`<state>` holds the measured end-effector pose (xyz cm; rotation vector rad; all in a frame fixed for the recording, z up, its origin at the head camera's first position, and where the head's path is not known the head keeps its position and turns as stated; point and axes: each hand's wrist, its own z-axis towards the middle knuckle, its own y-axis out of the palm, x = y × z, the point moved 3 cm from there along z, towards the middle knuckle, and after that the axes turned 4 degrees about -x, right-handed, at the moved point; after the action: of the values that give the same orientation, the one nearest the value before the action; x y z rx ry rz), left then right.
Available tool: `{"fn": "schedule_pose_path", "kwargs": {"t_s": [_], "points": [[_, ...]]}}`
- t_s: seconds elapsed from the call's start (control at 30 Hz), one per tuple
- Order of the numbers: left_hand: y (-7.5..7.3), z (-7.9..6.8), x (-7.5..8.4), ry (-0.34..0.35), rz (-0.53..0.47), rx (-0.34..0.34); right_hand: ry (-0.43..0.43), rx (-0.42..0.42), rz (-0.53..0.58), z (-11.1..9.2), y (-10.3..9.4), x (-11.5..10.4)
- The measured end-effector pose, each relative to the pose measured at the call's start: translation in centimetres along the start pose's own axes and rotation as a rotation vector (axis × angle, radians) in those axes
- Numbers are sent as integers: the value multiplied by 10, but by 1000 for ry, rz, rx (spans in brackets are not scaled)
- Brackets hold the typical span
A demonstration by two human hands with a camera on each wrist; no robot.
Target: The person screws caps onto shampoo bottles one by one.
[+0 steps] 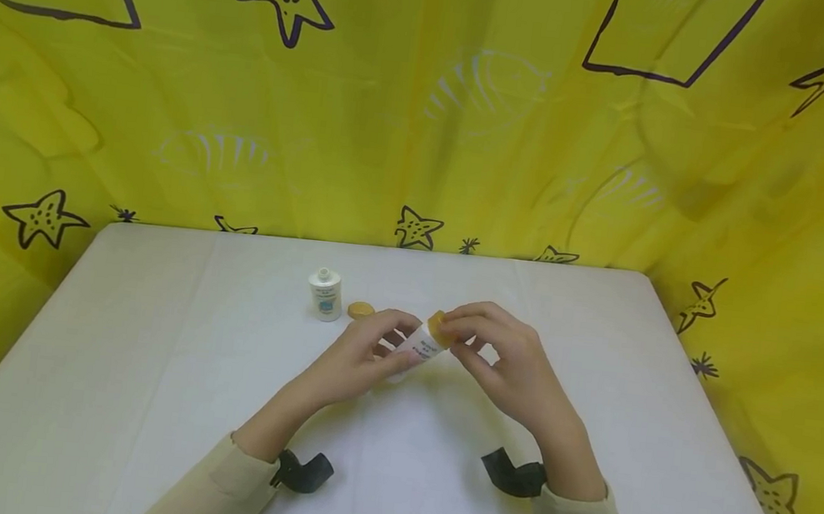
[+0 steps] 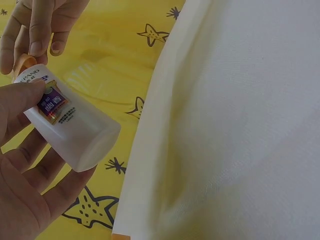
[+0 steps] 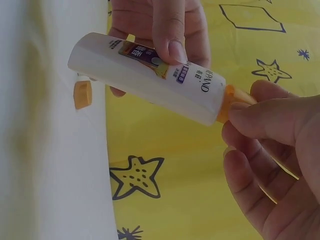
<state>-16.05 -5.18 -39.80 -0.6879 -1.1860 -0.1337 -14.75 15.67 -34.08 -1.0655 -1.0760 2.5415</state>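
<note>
My left hand (image 1: 360,356) grips a white bottle (image 3: 185,100) round its body, thumb across the printed label. The bottle is held tilted above the table, its orange cap (image 3: 227,105) end pointing up and to the right in the head view. With thumb and fingertips, my right hand (image 1: 507,355) pinches that orange cap at the bottle's end. In the left wrist view the bottle's flat base (image 2: 97,147) faces away from the cap, and the right fingers partly cover the cap.
A second white bottle (image 1: 325,296) stands capless at the back, left of my hands. Beside it a loose orange cap (image 1: 360,310) lies on the white-covered table (image 1: 215,404). Yellow curtains (image 1: 366,118) with starfish drawings hang behind and along both sides.
</note>
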Motion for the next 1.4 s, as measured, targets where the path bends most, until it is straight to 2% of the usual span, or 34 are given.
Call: {"fn": "schedule_pose_path", "kwargs": {"t_s": [0.57, 1.4], "points": [[4, -1, 1, 13, 17, -17, 19, 27, -56, -1, 0, 3], [3, 0, 1, -15, 31, -7, 44, -9, -29, -2, 2, 5]]}}
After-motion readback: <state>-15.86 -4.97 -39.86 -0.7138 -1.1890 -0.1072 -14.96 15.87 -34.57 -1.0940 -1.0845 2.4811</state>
